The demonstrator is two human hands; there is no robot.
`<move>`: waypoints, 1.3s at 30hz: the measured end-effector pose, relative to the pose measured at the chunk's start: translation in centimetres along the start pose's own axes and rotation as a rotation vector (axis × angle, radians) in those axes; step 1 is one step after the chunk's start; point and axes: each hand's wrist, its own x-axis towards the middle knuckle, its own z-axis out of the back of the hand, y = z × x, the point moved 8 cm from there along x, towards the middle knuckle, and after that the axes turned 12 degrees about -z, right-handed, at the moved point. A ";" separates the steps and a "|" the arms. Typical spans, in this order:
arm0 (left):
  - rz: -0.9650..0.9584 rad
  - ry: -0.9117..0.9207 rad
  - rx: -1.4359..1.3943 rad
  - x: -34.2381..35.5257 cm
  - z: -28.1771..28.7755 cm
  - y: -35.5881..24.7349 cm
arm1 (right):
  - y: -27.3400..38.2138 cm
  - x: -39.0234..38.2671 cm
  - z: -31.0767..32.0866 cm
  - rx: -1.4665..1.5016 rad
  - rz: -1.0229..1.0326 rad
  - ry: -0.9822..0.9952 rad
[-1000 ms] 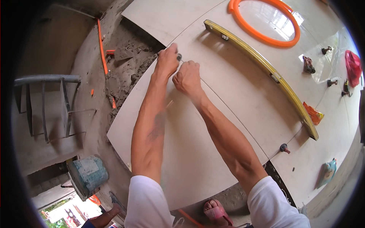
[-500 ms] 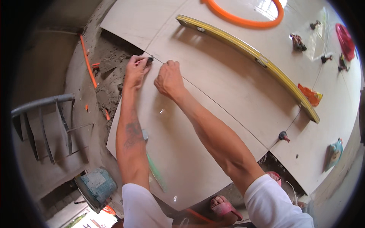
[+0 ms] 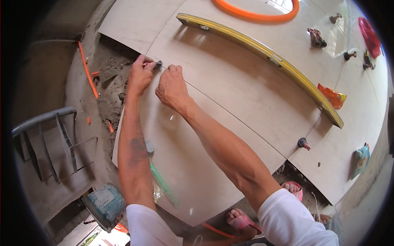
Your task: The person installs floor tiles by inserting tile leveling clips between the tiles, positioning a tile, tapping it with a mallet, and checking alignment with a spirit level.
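Note:
My left hand [image 3: 140, 78] grips a tile leveler [image 3: 158, 64], a small piece with a dark round base and a reddish handle, over the joint near the far left tile corner. Just to its right, my right hand [image 3: 171, 87] is closed with its fingertips down at the same joint. Whatever is in those fingers is hidden. Both forearms reach over a large pale floor tile [image 3: 213, 164]. Another tile leveler [image 3: 303, 143] stands on the joint at the right.
A yellow spirit level [image 3: 246, 41] lies across the tiles, with an orange hose [image 3: 254, 17] beyond it. A green-handled tool [image 3: 164, 184] rests beside my left forearm. Rough mortar [image 3: 113, 78] borders the tiles at left, near a bucket [image 3: 104, 203] and a grey metal frame [image 3: 45, 119].
My left hand has shifted slightly, and the tile leveler's dark base and reddish handle show more plainly. My right hand stays closed at the joint. The whole view has slid a little.

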 end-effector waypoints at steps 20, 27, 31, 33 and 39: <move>-0.221 -0.057 0.258 -0.8 -1.6 -2.0 | -0.8 0.0 -2.4 -0.054 -0.023 0.235; -0.086 -0.104 -0.395 -3.1 -1.1 -3.2 | -1.1 2.9 3.3 -0.065 -0.023 0.295; 0.019 -0.107 -0.007 -12.9 -0.2 -4.7 | -4.2 2.9 12.0 -0.018 0.206 0.655; -0.156 -0.090 0.111 -18.9 0.2 -7.5 | -9.3 5.8 21.5 -0.010 0.205 0.424; 0.043 0.365 0.187 -37.5 -0.7 -11.9 | -38.2 -0.1 56.3 -0.278 -0.523 -0.778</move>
